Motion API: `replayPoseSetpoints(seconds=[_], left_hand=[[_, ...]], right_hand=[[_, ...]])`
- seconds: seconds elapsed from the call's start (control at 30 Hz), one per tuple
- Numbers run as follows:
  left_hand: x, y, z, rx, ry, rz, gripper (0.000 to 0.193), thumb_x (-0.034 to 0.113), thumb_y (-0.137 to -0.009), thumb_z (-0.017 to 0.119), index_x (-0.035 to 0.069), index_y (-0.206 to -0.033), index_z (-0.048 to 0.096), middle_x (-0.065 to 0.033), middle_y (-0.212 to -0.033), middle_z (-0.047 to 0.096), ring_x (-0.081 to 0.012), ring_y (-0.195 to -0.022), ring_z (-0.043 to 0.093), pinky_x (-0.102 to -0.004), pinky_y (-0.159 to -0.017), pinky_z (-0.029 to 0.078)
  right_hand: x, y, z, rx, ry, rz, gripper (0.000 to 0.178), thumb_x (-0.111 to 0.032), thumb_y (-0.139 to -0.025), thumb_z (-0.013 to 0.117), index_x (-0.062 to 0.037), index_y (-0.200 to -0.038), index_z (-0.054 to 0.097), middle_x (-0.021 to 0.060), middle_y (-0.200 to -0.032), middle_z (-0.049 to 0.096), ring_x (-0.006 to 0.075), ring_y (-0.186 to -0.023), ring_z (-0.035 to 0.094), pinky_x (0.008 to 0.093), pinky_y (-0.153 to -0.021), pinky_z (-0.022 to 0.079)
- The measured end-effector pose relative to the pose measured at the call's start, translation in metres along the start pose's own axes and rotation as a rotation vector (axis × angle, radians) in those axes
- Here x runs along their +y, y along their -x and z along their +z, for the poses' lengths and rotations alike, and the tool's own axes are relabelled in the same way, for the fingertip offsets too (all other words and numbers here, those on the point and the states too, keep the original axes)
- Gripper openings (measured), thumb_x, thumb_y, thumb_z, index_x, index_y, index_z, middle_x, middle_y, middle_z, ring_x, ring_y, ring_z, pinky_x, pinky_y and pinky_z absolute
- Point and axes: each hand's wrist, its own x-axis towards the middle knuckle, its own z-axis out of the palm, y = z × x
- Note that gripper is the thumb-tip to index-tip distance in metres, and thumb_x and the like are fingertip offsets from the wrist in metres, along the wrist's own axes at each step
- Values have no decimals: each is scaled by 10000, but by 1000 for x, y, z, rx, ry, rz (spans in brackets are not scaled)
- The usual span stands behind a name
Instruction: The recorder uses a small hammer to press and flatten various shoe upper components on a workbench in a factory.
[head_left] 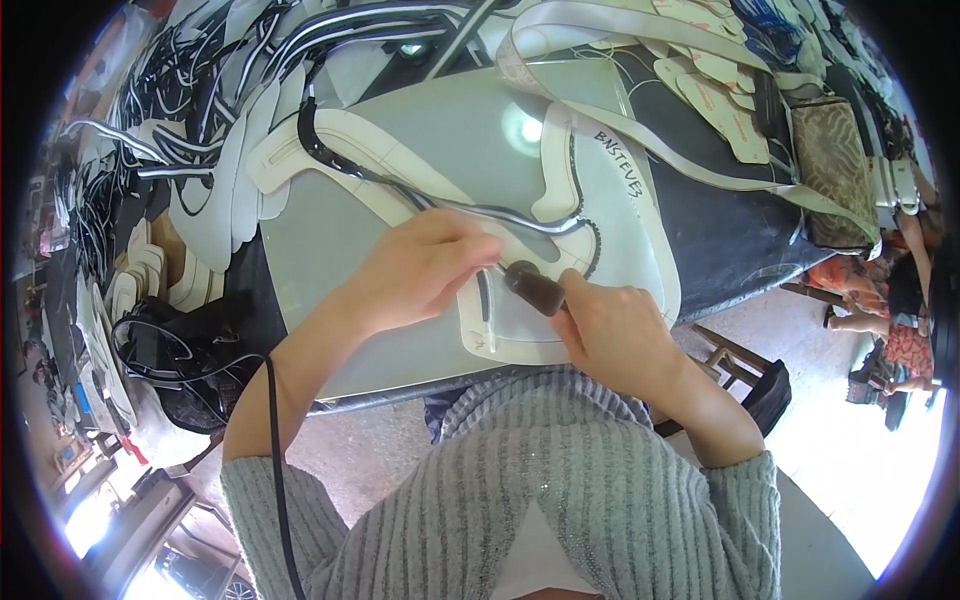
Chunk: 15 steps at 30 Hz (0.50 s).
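Tool [535, 288] with brown handle is gripped by the fingers of the right hand [625, 335], over the grey board [320, 255]. Beside it the left hand [430, 265] has fingers pinched, on what I cannot tell. Tool could slip, I judge, if the striped strip [520, 217] across the board springs. Pale band [650, 140] over the board's far right corner may catch; white pieces [245, 160] lie left of the board.

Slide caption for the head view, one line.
Right hand holding a brown handle, left hand beside it, at a pale template and striped strip.
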Motion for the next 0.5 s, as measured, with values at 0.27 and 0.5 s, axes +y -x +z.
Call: replayPoseSetpoints(seconds=[0.27, 0.5], left_hand=[[0, 11, 0, 48, -153, 156, 463, -59, -667, 705, 1, -1117, 616, -129, -1031, 685, -314, -956, 680, -425, -886, 572], [-3, 14, 3, 49, -114, 125, 399, -58, -680, 710, -20, -1069, 630, -146, -1047, 689, -331, -941, 691, -422, -875, 583]], right_hand=[[-8, -3, -11, -16, 38, 22, 315, -297, -971, 577, -21, -847, 488, 125, -590, 599, 336, -530, 634, 431, -474, 485], [-14, -10, -8, -58, 134, 16, 333, -296, -982, 562, -1, -849, 483, 118, -547, 566, 331, -494, 615, 430, -461, 479]])
